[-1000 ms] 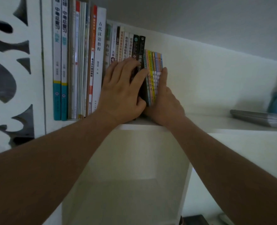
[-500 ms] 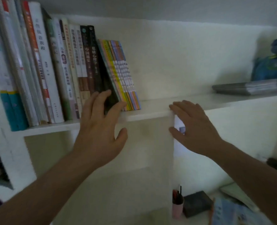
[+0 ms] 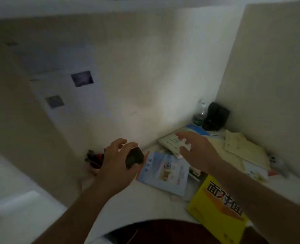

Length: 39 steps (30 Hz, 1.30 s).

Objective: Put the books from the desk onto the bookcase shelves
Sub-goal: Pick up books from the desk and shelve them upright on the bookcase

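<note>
Lower centre: left hand (image 3: 116,166) hovers over the desk (image 3: 145,206), fingers spread, empty; a dark box (image 3: 134,157) shows past it, maybe just behind. Blue book (image 3: 165,170) lies flat just right of it. Right hand (image 3: 197,152) spread, empty, above pale books (image 3: 172,140) at centre right. Yellow book (image 3: 218,206) lower right. Step looks like reaching for the next book; next needs a pinch on one edge.

Bare desk (image 3: 145,206) by the light-blue book (image 3: 165,171); books crowd the right corner
</note>
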Motion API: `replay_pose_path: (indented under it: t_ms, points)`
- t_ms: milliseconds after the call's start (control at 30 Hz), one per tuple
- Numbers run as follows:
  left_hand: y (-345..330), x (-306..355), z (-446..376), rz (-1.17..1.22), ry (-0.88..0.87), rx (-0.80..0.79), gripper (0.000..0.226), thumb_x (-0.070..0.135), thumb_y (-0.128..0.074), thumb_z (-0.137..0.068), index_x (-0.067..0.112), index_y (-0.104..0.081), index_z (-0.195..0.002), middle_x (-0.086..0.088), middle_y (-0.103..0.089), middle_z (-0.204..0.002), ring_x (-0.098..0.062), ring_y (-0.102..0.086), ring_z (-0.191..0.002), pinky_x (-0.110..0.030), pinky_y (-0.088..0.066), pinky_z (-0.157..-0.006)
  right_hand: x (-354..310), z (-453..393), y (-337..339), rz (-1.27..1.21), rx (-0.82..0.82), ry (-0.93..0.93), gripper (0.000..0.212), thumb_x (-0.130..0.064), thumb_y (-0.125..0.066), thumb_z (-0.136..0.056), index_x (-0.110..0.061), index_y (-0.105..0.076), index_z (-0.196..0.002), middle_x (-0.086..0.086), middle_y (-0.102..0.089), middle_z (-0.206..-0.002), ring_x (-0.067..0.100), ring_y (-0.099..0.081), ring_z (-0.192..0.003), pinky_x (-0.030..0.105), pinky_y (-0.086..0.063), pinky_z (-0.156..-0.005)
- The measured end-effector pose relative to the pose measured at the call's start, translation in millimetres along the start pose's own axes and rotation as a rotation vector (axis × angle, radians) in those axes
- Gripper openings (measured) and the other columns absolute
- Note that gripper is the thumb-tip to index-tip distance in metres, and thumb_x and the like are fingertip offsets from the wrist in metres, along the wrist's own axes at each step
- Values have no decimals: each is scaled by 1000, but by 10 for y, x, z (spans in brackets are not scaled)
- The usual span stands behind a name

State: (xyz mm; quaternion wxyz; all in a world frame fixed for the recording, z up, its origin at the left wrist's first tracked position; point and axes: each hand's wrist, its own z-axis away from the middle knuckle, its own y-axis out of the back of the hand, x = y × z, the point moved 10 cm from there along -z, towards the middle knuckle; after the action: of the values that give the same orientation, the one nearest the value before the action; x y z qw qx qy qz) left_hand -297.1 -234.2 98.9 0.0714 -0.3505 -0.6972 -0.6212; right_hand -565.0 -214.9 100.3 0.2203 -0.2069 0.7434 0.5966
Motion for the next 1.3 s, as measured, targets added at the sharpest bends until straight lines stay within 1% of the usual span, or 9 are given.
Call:
replay_pose_path:
  t_ms: [133,333,500,633,733,833,1000,1133,1300]
  points:
    - [-1403,-120,-5,72,248,-307,59,34,-71,-93,29,-51,-148,-3,-27,-159,-27,-31,-148,-39,-33,-118,1301,232,-574,-7,-261,-236,42,-38,-53,-102,-29,-56,-144,2,-55,-141,28,-54,-131,38,-46,-102]
    - [-2486,-17,-228,32,317,-536,62,34,-68,-98,33,-43,-154,-1,-20,-164,-21,-26,-151,-33,-32,-117,2272,444,-859,-6,-357,-413,51,-20,-60,-103,-23,-51,-153,5,-44,-154,30,-46,-136,44,-42,-112]
    - [-3174,43,-846,378,519,-541,71,24,-72,-96,32,-36,-157,-1,-50,-143,-22,-61,-116,-35,-56,-83,2875,432,-965,-115,-366,-602,59,-23,-58,-104,-29,-39,-160,3,-26,-167,30,-35,-149,47,-38,-120]
    - [-3632,90,-1204,619,813,-459,56,25,-67,-99,28,-43,-149,-9,-64,-119,-28,-68,-93,-42,-58,-74,3364,528,-884,-240,-214,-819,66,-24,-56,-101,-31,-30,-161,5,-30,-153,30,-47,-127,46,-49,-105]
    - [-4020,404,-1229,515,762,-731,44,42,-72,-93,28,-56,-131,-9,-69,-113,-26,-73,-89,-41,-61,-71,3581,557,-850,-178,-253,-841,71,-25,-57,-99,-35,-26,-162,4,-36,-141,25,-53,-107,39,-53,-89]
    - [-4308,798,-1081,562,799,-942,57,41,-72,-92,38,-42,-141,1,-64,-120,-28,-75,-95,-37,-65,-68,3775,551,-717,-124,-255,-861,70,-25,-61,-98,-31,-32,-161,5,-46,-133,23,-54,-107,35,-49,-88]
    - [-4568,852,-1119,635,939,-830,56,31,-76,-93,28,-41,-137,-7,-67,-111,-25,-75,-86,-36,-65,-69,4152,452,-137,106,-53,-863,58,-27,-66,-93,-28,-51,-149,8,-49,-132,31,-52,-123,42,-50,-99]
    - [-4529,780,-1171,840,986,-675,32,7,-72,-97,28,-51,-107,-14,-65,-84,-26,-65,-68,-35,-53,-60,4356,210,103,289,-54,-804,66,-38,-65,-96,-29,-41,-157,7,-37,-152,35,-40,-134,48,-48,-105]
    - [-4490,675,-1092,963,1033,-543,34,6,-73,-97,19,-53,-121,-19,-73,-90,-28,-70,-76,-38,-59,-65,4495,-24,-86,308,-122,-777,73,-64,-61,-95,-35,-36,-157,3,-35,-157,37,-38,-138,55,-43,-113]
